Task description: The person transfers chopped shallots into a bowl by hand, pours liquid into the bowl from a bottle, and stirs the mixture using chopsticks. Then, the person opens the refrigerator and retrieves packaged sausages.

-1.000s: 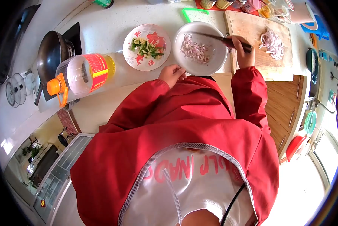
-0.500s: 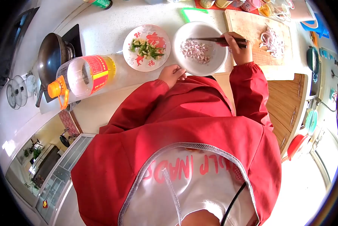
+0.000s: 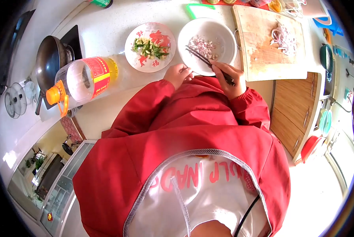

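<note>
My right hand (image 3: 229, 79) grips a pair of dark chopsticks (image 3: 202, 58), their tips slanting down into a white bowl (image 3: 226, 43). Small pale-pink chopped pieces (image 3: 204, 45) lie in the bowl; their exact kind is not clear. My left hand (image 3: 177, 76) rests by the near-left rim of the bowl with fingers curled in, and nothing shows in it. Whether it touches the rim I cannot tell. To the left of the bowl, a red-patterned plate (image 3: 131, 59) holds chopped green and pale pieces (image 3: 150, 49).
On the right, a wooden cutting board (image 3: 260, 67) carries thin purple-white onion slices (image 3: 283, 38). A large oil bottle (image 3: 86, 79) with an orange cap stands left, beside a dark wok (image 3: 50, 59) on the stove. Behind the bowl sits a green-edged item (image 3: 191, 12); jars line the back.
My right hand has come from the bowl's far-right side to its near side, swinging the chopsticks to slant from lower right. The left hand has barely shifted. The view has moved slightly.
</note>
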`<state>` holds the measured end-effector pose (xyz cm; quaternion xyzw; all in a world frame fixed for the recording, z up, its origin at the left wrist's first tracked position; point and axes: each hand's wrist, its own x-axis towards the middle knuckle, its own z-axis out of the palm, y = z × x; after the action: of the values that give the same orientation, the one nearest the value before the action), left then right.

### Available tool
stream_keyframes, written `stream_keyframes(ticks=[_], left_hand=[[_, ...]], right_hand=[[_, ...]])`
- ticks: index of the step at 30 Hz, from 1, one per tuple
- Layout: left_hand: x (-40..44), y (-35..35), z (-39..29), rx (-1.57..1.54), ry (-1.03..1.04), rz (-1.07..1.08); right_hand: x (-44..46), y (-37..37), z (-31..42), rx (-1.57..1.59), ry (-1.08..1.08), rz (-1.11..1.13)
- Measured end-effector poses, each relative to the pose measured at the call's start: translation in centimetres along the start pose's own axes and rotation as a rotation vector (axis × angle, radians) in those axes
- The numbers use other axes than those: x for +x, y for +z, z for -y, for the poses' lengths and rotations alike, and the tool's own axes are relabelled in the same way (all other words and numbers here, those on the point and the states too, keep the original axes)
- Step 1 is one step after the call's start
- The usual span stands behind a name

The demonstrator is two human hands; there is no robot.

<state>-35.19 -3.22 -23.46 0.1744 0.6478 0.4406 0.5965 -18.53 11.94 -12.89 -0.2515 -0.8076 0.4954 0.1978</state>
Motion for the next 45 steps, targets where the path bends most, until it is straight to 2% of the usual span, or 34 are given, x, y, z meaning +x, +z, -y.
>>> stream_keyframes(ticks=[2, 5, 8, 9, 10, 15, 16, 18, 20, 21, 24, 26, 29, 33, 36, 40, 43, 45], left_hand=[[0.0, 0.0, -0.1, 0.010, -0.009, 0.000], [-0.4, 0.0, -0.4, 0.034, -0.007, 0.001], [0.1, -0.1, -0.2, 0.046, 0.011, 0.015], [0.1, -0.1, -0.1, 0.036, -0.001, 0.011], [0.1, -0.1, 0.0, 0.026, -0.013, 0.005], [0.0, -0.2, 0.1, 0.021, 0.022, 0.027], [0.0, -0.2, -0.1, 0.038, 0.020, 0.027], [0.0, -0.1, -0.4, 0.017, 0.013, -0.003], [-0.2, 0.1, -0.6, 0.022, 0.001, -0.004], [-0.2, 0.0, -0.6, 0.038, -0.003, 0.005], [0.0, -0.1, -0.4, 0.026, -0.004, 0.013], [0.0, -0.2, -0.1, 0.018, 0.003, 0.017], [-0.1, -0.3, -0.4, 0.087, 0.040, 0.029], [-0.1, -0.4, 0.0, 0.056, 0.040, 0.037], [0.2, -0.5, 0.1, 0.042, 0.037, 0.046], [0.2, -0.7, 0.5, 0.032, 0.060, 0.057], [0.4, -0.6, 0.6, 0.016, 0.050, 0.062], [0.5, -0.6, 0.6, 0.006, 0.047, 0.059]], right_hand=[[-0.5, 0.4, -1.5, 0.053, 0.107, -0.115], [-0.9, 0.3, -0.9, 0.091, 0.113, -0.172], [-1.3, -0.2, -0.8, -0.024, 0.154, -0.031], [-1.5, 0.2, -1.7, 0.074, 0.188, -0.147], [-1.6, -0.2, -1.9, 0.035, 0.157, -0.196], [-2.3, -0.9, -1.2, -0.033, 0.142, -0.070], [-2.7, -0.4, -2.5, 0.036, 0.173, -0.190], [-2.7, -0.6, -2.6, 0.093, 0.173, -0.202], [-3.0, -1.2, -2.0, 0.011, 0.082, -0.073], [-3.3, -1.2, -2.2, 0.046, 0.163, -0.065], [-3.1, -2.6, -2.6, 0.113, 0.256, -0.207], [-3.4, -3.9, -2.1, 0.170, 0.269, -0.224], [-3.5, -4.8, -0.4, 0.156, 0.343, -0.443], [-3.2, -3.2, -1.0, -0.127, 0.307, -0.434], [-2.9, -1.6, -0.9, -0.134, 0.209, -0.421], [-3.0, -2.2, 0.1, -0.076, 0.333, -0.483], [-2.5, -0.9, -0.1, -0.041, 0.277, -0.377], [-2.3, -0.6, 0.0, -0.067, 0.258, -0.390]])
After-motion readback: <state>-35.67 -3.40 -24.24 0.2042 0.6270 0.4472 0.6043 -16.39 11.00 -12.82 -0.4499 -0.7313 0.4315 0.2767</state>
